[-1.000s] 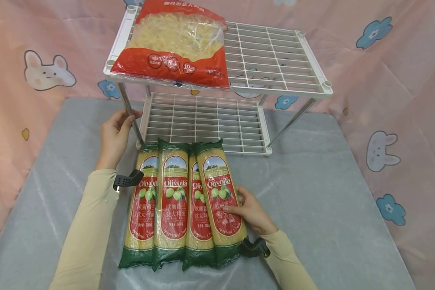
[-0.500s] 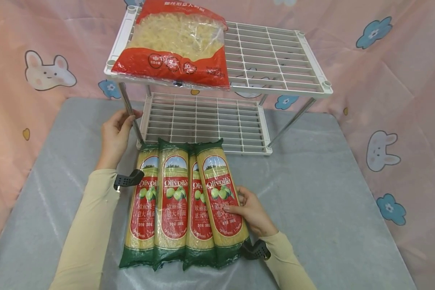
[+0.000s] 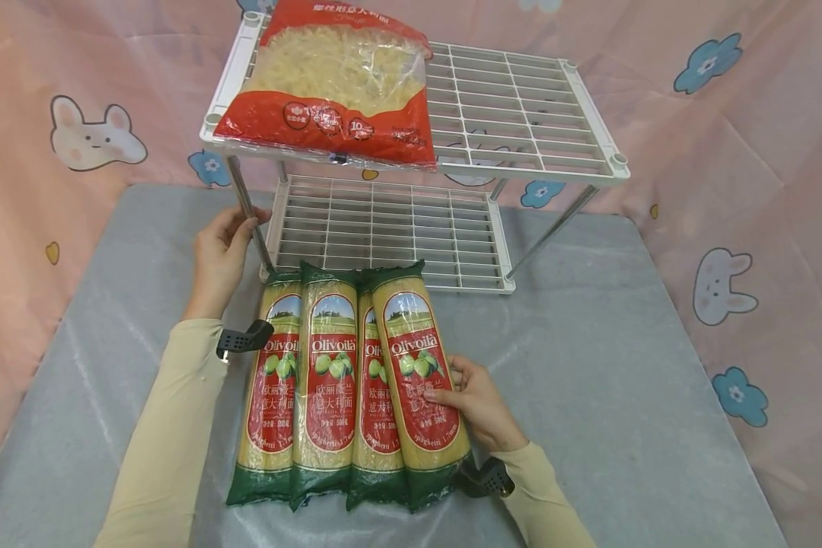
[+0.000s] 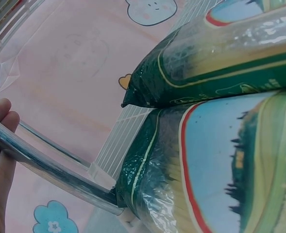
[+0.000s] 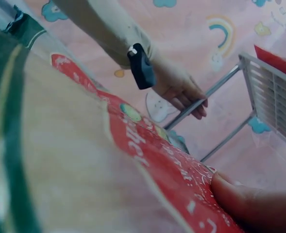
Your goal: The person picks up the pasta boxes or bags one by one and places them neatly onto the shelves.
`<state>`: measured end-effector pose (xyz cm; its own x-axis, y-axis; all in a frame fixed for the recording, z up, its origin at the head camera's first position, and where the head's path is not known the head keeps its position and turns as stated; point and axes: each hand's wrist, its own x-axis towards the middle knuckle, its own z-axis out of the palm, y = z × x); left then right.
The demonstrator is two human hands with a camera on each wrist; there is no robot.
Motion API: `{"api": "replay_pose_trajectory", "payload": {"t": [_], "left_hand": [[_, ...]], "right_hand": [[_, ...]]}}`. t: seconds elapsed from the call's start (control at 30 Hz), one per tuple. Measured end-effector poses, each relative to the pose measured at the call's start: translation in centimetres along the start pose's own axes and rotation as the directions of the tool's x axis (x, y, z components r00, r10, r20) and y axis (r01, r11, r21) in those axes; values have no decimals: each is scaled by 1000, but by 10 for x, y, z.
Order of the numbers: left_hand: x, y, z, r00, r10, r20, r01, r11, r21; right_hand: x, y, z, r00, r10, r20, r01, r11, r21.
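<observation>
Several packets of spaghetti lie side by side, their green upper ends close to the shelf's front edge. My right hand (image 3: 482, 403) holds the rightmost spaghetti packet (image 3: 421, 373) by its right side, thumb on top; its other fingers are partly hidden. That packet tilts and overlaps its neighbour (image 3: 377, 380). At the left, my left hand (image 3: 218, 259) grips the front left metal post (image 3: 246, 199) of a white two-tier rack (image 3: 514, 114). In the left wrist view, fingers (image 4: 9, 121) show behind the post (image 4: 50, 170). The right wrist view shows the thumb (image 5: 230, 194) pressing the red label.
A red bag of pasta (image 3: 329, 84) lies on the left of the upper tier. The slatted lower tier (image 3: 390, 228) sits behind the packets. Grey cloth (image 3: 623, 380) covers the table, and a pink patterned curtain (image 3: 781, 190) hangs around it.
</observation>
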<state>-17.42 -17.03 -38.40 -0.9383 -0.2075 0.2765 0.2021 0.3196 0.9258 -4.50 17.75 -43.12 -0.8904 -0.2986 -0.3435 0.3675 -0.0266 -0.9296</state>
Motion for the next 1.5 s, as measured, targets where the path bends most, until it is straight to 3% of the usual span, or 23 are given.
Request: {"api": "replay_pose_trajectory", "payload": {"t": [0.6,0.93,1.5], "left_hand": [[0,2,0,1000,-16,4,16,1000,-5],[-1,2,0,1000,-10,-10,10,1000,-14],[-1,1,0,1000,-2,-4,2,1000,-11]], "right_hand": [[-19,-21,-1,996,-49,-74,51,998,30],[-38,-37,-1,994,-108,-19,110,991,78],[-63,-57,-4,977,-213,-9,213,971,107]]}}
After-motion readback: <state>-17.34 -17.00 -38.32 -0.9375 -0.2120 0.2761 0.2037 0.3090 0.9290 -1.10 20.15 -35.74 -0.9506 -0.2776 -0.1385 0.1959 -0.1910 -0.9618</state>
